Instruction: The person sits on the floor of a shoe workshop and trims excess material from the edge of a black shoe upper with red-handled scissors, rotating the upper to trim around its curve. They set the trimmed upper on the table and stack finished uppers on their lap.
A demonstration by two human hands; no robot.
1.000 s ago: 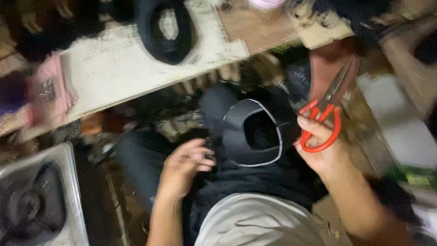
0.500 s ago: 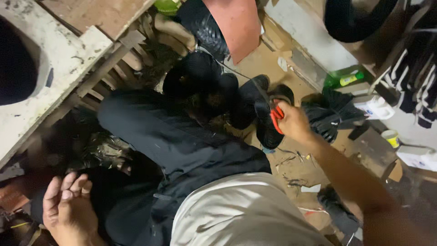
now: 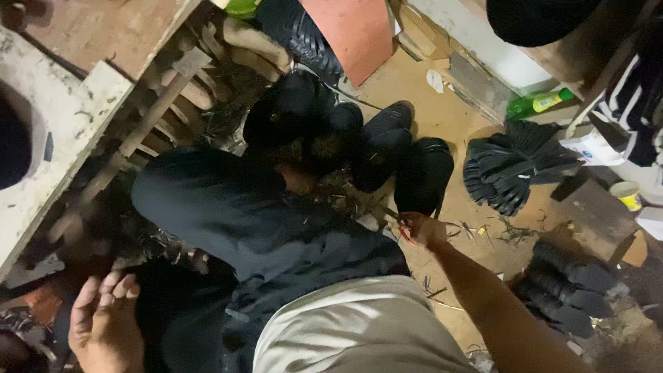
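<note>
1. Right hand [image 3: 423, 229] reaches low toward 3 o'clock of the lap, fingers curled tight around the red-handled scissors [image 3: 405, 233]; only a sliver of red shows, so whether the blades are apart I cannot tell. Held this low, the tool sits just beside the nearest black cap [image 3: 423, 176] on the floor.
2. Left hand [image 3: 103, 324] hangs at 8 o'clock, fingers loosely together and gripping nothing, resting beside the dark trouser leg [image 3: 228, 214]; it seems parked out of the way.
3. Black caps cluster at 12 o'clock of the knee, touching one another; the stack of black visor pieces [image 3: 514, 166] fans out at 2 o'clock, well apart from the hand.
4. Edges: the white worktable [image 3: 65, 138] closes off 10 o'clock, its wooden slats [image 3: 155, 117] crowding the leg. A green bottle [image 3: 539, 103] lies against the far wall.
5. Open room is mainly the brown floor [image 3: 442, 110] between caps and visors, littered with thread scraps; the right arm has a free path there.
</note>
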